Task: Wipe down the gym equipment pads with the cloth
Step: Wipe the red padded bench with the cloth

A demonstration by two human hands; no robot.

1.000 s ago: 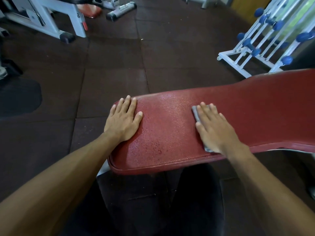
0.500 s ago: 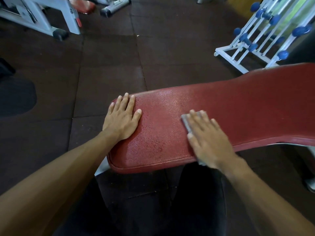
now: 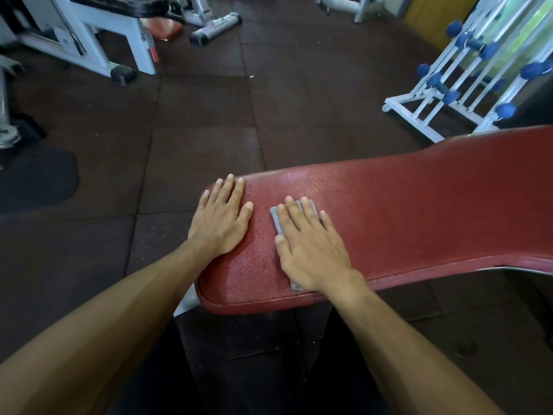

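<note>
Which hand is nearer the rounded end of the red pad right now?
Left. The left hand rests flat on the red pad right at its rounded end; the right hand presses the cloth further along, toward the middle.

Both hands lie on the pad (image 3: pixel 419 205): left hand (image 3: pixel 220 218) at its end, right hand (image 3: pixel 311 247) beside it on the cloth (image 3: pixel 276 221).

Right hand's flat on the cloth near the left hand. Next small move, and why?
Probably slide the right hand and grey cloth the last stretch left, lifting the left hand out of the way. The end of the red bench pad between and under the hands looks speckled with droplets.
</note>
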